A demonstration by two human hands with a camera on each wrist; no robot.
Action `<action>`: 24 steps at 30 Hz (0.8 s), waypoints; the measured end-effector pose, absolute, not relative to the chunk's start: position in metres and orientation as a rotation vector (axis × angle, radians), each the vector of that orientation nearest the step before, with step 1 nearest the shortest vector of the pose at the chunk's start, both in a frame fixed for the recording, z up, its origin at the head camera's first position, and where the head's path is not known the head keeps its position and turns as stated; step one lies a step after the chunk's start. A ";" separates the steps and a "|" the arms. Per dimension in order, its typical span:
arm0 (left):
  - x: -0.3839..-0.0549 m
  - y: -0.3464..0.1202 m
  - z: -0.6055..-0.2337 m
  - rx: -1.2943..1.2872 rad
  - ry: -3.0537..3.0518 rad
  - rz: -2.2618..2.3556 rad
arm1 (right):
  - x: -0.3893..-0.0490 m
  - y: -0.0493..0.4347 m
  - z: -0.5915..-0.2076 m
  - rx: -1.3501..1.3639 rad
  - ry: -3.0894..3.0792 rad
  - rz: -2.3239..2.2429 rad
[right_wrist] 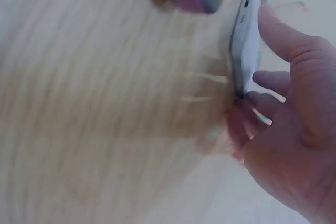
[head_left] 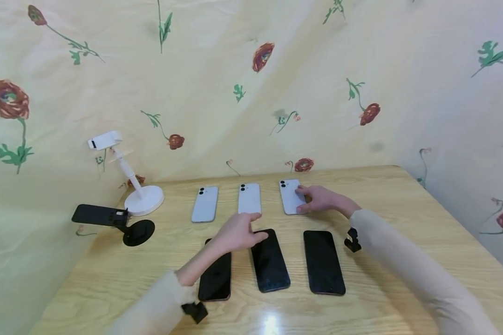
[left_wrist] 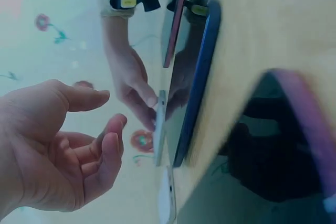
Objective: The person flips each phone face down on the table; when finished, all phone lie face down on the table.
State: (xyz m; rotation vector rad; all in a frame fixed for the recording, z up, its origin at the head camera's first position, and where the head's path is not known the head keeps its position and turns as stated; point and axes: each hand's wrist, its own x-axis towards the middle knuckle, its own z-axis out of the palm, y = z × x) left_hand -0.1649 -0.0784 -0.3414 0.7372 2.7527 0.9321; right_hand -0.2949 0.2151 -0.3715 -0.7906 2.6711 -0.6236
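My right hand (head_left: 318,199) is at the right edge of the rightmost white phone (head_left: 290,197), which lies with its camera side up in the back row. In the right wrist view, the thumb and curled fingertips (right_wrist: 270,80) hold that phone's edge. My left hand (head_left: 239,231) hovers over the black phones with nothing in it, its fingers loosely bent. Below it are the middle black phone (head_left: 272,265) and the left black phone (head_left: 217,278), partly hidden by the hand and wrist. A third black phone (head_left: 323,263) lies to their right, dark face up.
Two more white phones, one at left (head_left: 205,204) and one in the middle (head_left: 249,197), complete the back row. At the left stand a white phone stand (head_left: 144,200) and a black phone stand (head_left: 139,232). A flowered cloth (head_left: 218,83) hangs behind the wooden table (head_left: 381,195).
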 end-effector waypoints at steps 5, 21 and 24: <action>-0.134 -0.111 -0.341 0.705 2.862 0.900 | -0.286 0.207 -0.364 -0.899 2.866 -0.626; -0.068 -0.171 -0.347 0.446 2.936 0.682 | -0.214 0.112 -0.350 -1.365 2.625 -0.782; -0.061 -0.177 -0.355 0.424 2.927 0.693 | -0.203 0.097 -0.354 -1.372 2.609 -0.678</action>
